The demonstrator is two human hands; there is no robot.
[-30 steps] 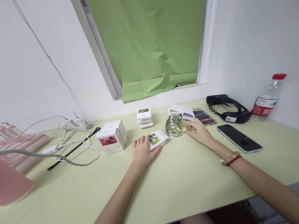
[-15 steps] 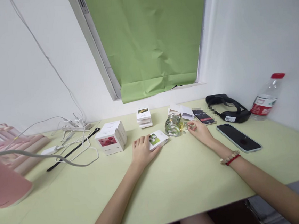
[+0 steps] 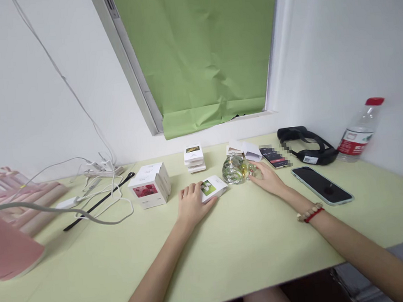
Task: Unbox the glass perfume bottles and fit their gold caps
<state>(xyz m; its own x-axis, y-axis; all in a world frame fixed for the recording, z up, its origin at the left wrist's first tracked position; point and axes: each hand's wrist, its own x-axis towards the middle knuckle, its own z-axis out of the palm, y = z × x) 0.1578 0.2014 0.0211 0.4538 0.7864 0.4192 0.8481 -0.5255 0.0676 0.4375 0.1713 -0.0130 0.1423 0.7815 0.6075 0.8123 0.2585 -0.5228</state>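
Observation:
My left hand [image 3: 191, 201] is wrapped round the near left end of a small white box [image 3: 216, 185] with a white-flower picture, which lies on the table. Several clear round glass bottles [image 3: 233, 169] stand crowded together just beyond that box. Right of them, my right hand [image 3: 265, 178] rests low on the table, thumb and fingers bent round a small clear glass piece [image 3: 251, 170]. The fingers partly hide this piece, so its exact kind is unclear. A bit of yellowish glass [image 3: 244, 171] shows between it and the bottles.
White boxes with a rose picture [image 3: 146, 191] stand at left, and a stack of small white boxes [image 3: 193, 157] further back. Folded white card [image 3: 252, 151], two phones [image 3: 274, 157], a black headset [image 3: 311, 153] and a water bottle [image 3: 355, 137] lie or stand rightward. Cables [image 3: 104, 211] trail left.
My right hand has shifted slightly left and nearer the table, its fingertips lower by the small glass piece. My left hand and the white box have stayed in place.

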